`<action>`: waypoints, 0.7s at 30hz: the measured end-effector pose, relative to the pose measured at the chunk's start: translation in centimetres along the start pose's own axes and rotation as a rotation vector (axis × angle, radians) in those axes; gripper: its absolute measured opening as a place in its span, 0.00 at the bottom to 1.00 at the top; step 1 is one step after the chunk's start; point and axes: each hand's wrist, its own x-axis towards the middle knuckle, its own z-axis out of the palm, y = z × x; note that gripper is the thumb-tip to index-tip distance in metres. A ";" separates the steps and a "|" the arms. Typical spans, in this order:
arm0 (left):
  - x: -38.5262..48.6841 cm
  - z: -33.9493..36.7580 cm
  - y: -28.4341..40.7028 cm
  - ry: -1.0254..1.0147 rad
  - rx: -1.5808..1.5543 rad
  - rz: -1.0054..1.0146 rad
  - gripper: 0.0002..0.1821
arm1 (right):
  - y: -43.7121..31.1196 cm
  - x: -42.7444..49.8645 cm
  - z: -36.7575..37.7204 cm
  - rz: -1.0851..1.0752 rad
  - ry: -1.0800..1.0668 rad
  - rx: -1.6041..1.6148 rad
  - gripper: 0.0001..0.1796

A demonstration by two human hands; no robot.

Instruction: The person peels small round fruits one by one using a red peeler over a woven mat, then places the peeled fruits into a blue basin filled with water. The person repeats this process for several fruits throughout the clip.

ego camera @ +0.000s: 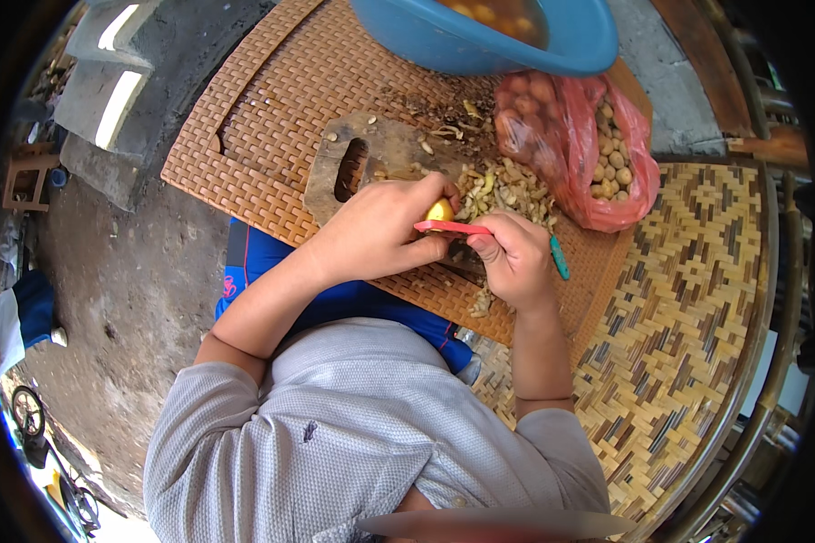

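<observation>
A small yellow potato (439, 212) is pinched between the thumb and fingers of my left hand (387, 224). My right hand (516, 254) grips a red-handled peeler (451, 227), whose head lies against the potato's near side. Both hands are over a worn wooden cutting board (326, 170) with a slot handle. A heap of potato peelings (506, 190) covers the board's right part, just beyond my right hand. Close to the right side of that hand shows a green handle (559, 258); the rest of it is hidden.
A blue basin (468, 41) with peeled potatoes in cloudy water stands at the far edge of the brown woven-pattern table (265, 142). A red plastic bag (577, 149) of small unpeeled potatoes leans below it. To the right extends a woven bamboo seat (679, 285).
</observation>
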 end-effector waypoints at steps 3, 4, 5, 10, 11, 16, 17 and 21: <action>0.0 0.6 0.2 -0.042 0.193 0.051 0.23 | -0.1 -0.1 0.4 0.006 -0.046 -0.025 0.15; -0.1 0.5 0.2 -0.039 0.198 0.045 0.23 | -0.1 -0.1 0.3 -0.003 -0.013 -0.008 0.15; -0.2 0.5 0.2 -0.022 0.152 0.029 0.23 | -0.1 -0.1 0.4 -0.006 -0.003 0.003 0.15; -0.2 0.0 0.0 -0.004 0.039 0.045 0.23 | 0.0 0.0 -0.1 0.022 -0.041 0.008 0.15; -0.3 0.0 0.0 -0.007 0.059 0.045 0.23 | 0.1 0.0 -0.2 0.008 -0.035 0.020 0.15; -0.3 0.1 0.0 0.034 0.040 0.080 0.23 | 0.1 -0.1 0.0 -0.009 -0.001 -0.002 0.14; -0.2 0.2 0.0 0.027 0.043 0.071 0.23 | 0.1 -0.1 0.0 0.000 -0.001 -0.012 0.14; -0.3 0.5 0.1 -0.003 0.146 0.050 0.24 | 0.1 -0.1 0.2 -0.001 -0.023 0.003 0.16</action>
